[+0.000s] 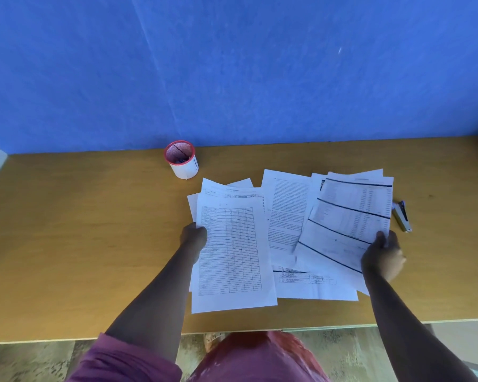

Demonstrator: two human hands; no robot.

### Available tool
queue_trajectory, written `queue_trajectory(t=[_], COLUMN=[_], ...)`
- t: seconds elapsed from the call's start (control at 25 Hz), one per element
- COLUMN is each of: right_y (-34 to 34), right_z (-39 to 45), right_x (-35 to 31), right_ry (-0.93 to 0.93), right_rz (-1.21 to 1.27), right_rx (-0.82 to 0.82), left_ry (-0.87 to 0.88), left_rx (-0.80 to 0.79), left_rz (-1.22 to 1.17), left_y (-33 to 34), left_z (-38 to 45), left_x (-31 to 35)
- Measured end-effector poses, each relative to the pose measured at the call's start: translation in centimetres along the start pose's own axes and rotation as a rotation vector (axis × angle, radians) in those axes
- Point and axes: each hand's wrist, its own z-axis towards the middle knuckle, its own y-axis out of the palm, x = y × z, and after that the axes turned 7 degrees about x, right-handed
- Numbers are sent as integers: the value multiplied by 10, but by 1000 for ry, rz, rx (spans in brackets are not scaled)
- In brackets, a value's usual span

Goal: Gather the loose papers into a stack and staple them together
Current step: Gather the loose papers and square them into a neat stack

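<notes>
Several printed white sheets lie spread over the wooden desk (80,244). My left hand (193,237) grips the left edge of a table-printed sheet (232,252), with a few more pages under it. My right hand (384,255) pinches the lower right edge of a sheet with dark slanted lines (348,216), which looks lifted off the pile. Between them lies a text page (287,213), and another page with a small table (315,285) pokes out below. A grey stapler (402,216) rests on the desk just right of the papers, above my right hand.
A white cup with a red rim (182,159) stands at the back of the desk against the blue wall (232,64). The desk's front edge (260,330) runs just below the papers, with my lap beneath it.
</notes>
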Motion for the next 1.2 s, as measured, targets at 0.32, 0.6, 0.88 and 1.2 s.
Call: queue_trajectory(t=[0.32, 0.6, 0.88, 1.2], right_y=[22, 48, 59, 80], right_z=[-31, -99, -143, -168], right_x=[-18, -41, -69, -86], right_ry=[19, 9, -136, -346], right_rz=[290, 271, 113, -132], right_rx=[-205, -503, -709, -811], left_ry=[19, 37, 2, 61], left_rx=[-30, 21, 17, -64], left_rz=[-63, -56, -109, -183], left_y=[-2, -5, -5, -8], left_z=[0, 1, 1, 2], left_x=[-4, -9, -11, -16])
